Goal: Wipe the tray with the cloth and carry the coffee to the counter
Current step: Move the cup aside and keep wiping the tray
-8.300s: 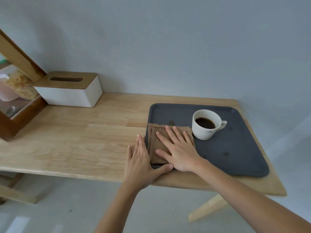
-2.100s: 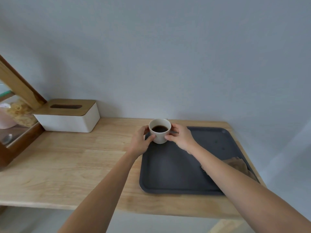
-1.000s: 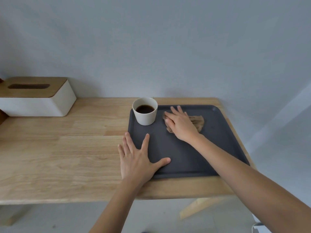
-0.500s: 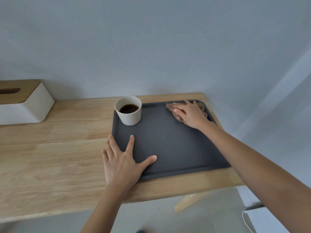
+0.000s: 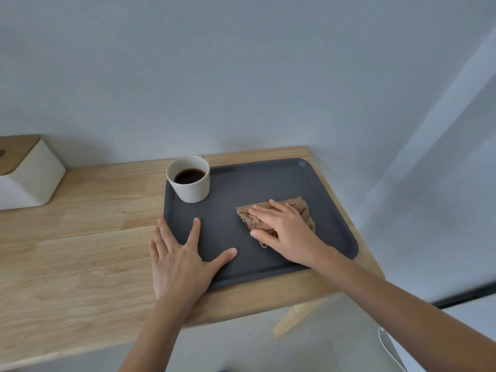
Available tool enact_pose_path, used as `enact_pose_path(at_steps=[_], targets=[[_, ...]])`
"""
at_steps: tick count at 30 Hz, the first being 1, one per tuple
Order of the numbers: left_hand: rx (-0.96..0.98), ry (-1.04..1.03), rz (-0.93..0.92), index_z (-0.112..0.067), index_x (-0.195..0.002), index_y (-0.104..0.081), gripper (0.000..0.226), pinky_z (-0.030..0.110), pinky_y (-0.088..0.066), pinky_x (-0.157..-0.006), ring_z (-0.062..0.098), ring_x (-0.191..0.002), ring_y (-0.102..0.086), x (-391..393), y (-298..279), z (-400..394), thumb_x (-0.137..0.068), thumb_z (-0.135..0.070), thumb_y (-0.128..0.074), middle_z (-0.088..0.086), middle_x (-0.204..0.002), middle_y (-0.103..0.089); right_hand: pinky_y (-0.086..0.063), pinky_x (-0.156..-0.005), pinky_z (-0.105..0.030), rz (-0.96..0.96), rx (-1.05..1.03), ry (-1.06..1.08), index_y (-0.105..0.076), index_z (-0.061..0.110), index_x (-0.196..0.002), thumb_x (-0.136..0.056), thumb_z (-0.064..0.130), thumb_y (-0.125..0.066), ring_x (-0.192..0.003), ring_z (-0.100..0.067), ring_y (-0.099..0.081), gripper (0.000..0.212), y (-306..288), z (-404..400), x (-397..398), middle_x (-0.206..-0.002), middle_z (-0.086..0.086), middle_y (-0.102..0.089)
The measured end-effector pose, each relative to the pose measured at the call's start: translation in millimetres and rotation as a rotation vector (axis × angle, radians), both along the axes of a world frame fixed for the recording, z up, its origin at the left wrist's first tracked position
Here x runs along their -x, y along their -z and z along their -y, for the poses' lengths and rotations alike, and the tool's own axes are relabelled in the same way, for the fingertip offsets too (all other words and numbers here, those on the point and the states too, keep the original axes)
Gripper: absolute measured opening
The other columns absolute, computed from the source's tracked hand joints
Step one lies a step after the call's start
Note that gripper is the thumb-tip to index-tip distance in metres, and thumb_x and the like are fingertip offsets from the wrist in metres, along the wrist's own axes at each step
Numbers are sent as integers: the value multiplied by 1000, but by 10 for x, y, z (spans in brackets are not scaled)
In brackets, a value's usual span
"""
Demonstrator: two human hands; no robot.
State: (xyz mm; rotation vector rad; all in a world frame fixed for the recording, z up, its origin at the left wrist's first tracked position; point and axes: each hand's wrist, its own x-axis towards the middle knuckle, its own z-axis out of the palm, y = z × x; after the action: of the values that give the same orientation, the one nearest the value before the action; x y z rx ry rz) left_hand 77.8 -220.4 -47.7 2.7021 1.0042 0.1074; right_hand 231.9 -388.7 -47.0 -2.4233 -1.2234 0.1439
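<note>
Dark grey, the tray (image 5: 268, 183) lies on the wooden bench (image 5: 80, 237). Half a second ago the brown cloth (image 5: 303, 208) was at its far right corner; now the right hand (image 5: 284, 232) presses it flat mid-tray, nearer the front. The left hand (image 5: 179, 261), fingers spread and empty, steadies the near-left corner. The coffee cup (image 5: 190, 181) waits far-left, so wiping continues.

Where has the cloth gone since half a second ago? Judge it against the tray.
Yes. The cloth, under the right hand, has moved from the tray's far right corner toward the near edge, now about mid-tray on the right side.
</note>
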Motion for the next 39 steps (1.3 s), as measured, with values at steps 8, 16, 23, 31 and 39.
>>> enact_pose_path(at_steps=[8,16,23,31,39], targets=[[33,21,-4,-42,-148,-16,109,46,-1,-120,33,-148,7,25,-46,0,-55,-97,-28,23,-158,7,-21,-116,-47,17,6,134,-51,20,-137,-96,41,-46,-141,-25,-35,46,-58,-240,-764,-144,2,-51],[13,9,-5,-42,-149,-14,110,47,-2,-120,35,-147,5,6,-27,3,-55,-98,-25,23,-158,6,-24,-112,-47,-31,11,246,-64,11,-106,-97,35,-46,-140,-36,-34,31,-39,-287,-758,-144,-3,-50],[-19,-4,-9,-41,-149,-11,112,51,-4,-119,37,-147,4,3,-14,2,-54,-99,-19,25,-157,5,-14,-119,-43,-99,1,18,-49,21,-138,-97,40,-46,-146,-23,-24,45,-74,21,129,-151,2,-42],[-102,113,301,-36,-141,-38,85,63,-1,-113,29,-149,-1,44,-3,101,-69,-79,-53,12,-159,-14,-42,-86,-16,-47,-236,157,-68,27,-105,-83,37,-69,-98,1,-58,24,-487,799,-12,-107,13,-63],[-15,657,489,-30,-128,-59,54,38,-15,-119,8,-138,-36,-310,20,719,-80,-54,-57,-11,-142,-50,-37,-92,-15,-24,-49,49,-69,31,-112,-73,38,-79,-103,0,-49,42,-241,1010,-63,-111,17,-52]])
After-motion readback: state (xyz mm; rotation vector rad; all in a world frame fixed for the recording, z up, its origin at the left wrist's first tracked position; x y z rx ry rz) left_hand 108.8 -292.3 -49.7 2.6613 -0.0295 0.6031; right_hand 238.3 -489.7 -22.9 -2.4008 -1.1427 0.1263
